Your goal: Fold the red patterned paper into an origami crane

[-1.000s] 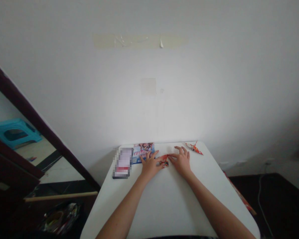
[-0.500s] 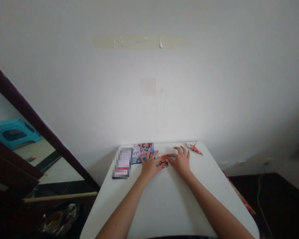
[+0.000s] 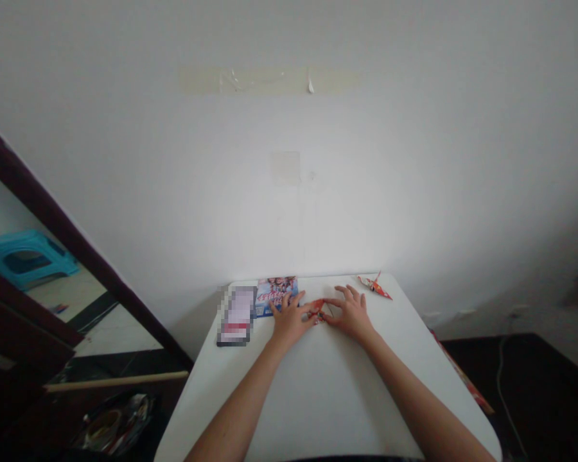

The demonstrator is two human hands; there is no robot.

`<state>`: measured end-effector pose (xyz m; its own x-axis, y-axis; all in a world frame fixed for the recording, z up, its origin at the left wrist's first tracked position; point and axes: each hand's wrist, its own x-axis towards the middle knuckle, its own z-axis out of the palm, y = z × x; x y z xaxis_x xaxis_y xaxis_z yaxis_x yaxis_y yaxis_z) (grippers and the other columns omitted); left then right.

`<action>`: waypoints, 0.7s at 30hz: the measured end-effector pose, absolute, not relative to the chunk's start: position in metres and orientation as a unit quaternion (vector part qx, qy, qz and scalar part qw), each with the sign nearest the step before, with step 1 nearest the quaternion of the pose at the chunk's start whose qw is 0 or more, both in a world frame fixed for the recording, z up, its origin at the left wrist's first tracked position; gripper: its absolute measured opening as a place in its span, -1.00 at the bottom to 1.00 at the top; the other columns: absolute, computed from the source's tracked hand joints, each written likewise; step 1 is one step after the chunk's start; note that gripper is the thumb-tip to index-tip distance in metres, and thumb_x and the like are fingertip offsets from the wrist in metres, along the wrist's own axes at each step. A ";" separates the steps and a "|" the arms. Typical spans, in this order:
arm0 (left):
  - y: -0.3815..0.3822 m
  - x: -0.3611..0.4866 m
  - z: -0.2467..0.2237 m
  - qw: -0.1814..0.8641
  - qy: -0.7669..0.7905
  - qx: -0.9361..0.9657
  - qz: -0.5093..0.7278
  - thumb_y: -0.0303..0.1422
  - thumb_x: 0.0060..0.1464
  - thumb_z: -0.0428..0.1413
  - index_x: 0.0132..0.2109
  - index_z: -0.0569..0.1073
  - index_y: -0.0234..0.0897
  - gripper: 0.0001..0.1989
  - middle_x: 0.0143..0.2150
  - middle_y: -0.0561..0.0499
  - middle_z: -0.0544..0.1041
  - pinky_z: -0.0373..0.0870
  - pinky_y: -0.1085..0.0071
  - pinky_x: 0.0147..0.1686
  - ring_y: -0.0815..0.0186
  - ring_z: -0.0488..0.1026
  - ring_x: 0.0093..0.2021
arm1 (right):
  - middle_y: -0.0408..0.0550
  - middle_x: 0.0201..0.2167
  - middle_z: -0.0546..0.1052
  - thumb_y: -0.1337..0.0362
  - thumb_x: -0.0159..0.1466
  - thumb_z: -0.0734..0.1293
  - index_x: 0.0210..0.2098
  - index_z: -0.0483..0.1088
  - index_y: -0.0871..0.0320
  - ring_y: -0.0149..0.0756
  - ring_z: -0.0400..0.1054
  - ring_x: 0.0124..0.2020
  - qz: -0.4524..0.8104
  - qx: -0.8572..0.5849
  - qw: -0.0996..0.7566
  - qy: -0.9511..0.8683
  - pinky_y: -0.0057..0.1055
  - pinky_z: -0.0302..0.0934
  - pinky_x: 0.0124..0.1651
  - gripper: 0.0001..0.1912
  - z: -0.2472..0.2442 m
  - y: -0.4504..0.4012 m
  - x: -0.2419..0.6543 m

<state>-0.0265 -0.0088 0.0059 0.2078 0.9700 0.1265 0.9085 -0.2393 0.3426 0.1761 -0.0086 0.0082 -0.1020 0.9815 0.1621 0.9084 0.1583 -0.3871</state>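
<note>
At the near end, the white table (image 3: 327, 404) runs out beneath the person's two bare forearms, which reach forward from the lower edge of the view. Low on the left sits a dark bag (image 3: 118, 420) with mixed contents, too dim to make out; a pale wooden stick (image 3: 120, 381) lies just beyond it. On the right, a red-patterned strip (image 3: 465, 375) shows beside the table edge, and a pale cable (image 3: 501, 372) trails over the dark floor.

Toward the table's far side, the left hand (image 3: 289, 321) and right hand (image 3: 352, 316) face each other across a small folded red paper (image 3: 319, 310). The left has its outer fingers spread, with thumb and forefinger at the paper's left side. The right has its thumb and forefinger at the right side, other fingers raised and parted. Whether either pinches the paper or only presses it, I cannot tell.

A pixelated phone (image 3: 237, 321) lies left of the hands, next to a blue printed leaflet (image 3: 273, 290) partly covered by the left fingers. Right of the hands, near the far corner, rests a folded paper crane (image 3: 376, 287). Behind rises the white wall (image 3: 390, 160), bearing a yellowish tape strip (image 3: 270, 81).
</note>
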 end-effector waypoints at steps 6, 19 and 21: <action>-0.010 -0.026 0.007 0.090 0.612 0.770 0.158 -0.06 0.14 0.19 -0.04 0.59 0.25 -0.77 0.41 0.16 0.27 -0.30 -0.53 0.26 -0.12 0.02 0.43 | -0.08 0.38 0.18 -0.08 0.16 0.45 0.12 0.45 -0.29 0.12 -0.16 0.45 0.099 -0.625 0.180 -0.753 0.32 -0.31 0.38 -0.47 0.005 -0.007 0.180; -0.006 -0.029 -0.005 0.060 0.624 0.755 0.194 -0.12 0.17 0.17 0.28 0.38 0.12 -0.47 0.37 -0.05 0.31 -0.25 -0.40 0.34 -0.06 0.08 0.41 | 0.00 0.41 0.15 -0.12 0.22 0.37 0.27 0.29 -0.24 0.11 -0.17 0.46 0.062 -0.604 0.175 -0.775 0.34 -0.36 0.39 -0.35 -0.006 -0.012 0.183; -0.005 -0.029 -0.005 0.060 0.628 0.754 0.183 -0.12 0.17 0.15 0.27 0.41 0.03 -0.48 0.38 -0.09 0.29 -0.27 -0.38 0.35 -0.08 0.06 0.41 | 0.04 0.41 0.15 -0.11 0.20 0.39 0.31 0.25 -0.17 0.12 -0.16 0.45 0.064 -0.609 0.168 -0.772 0.33 -0.37 0.40 -0.28 -0.007 -0.010 0.184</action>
<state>-0.0285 -0.0048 -0.0053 0.1430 0.9692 0.2003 0.9249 -0.2029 0.3216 0.1838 -0.0105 -0.0067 -0.2010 0.9626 0.1818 0.9195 0.2494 -0.3039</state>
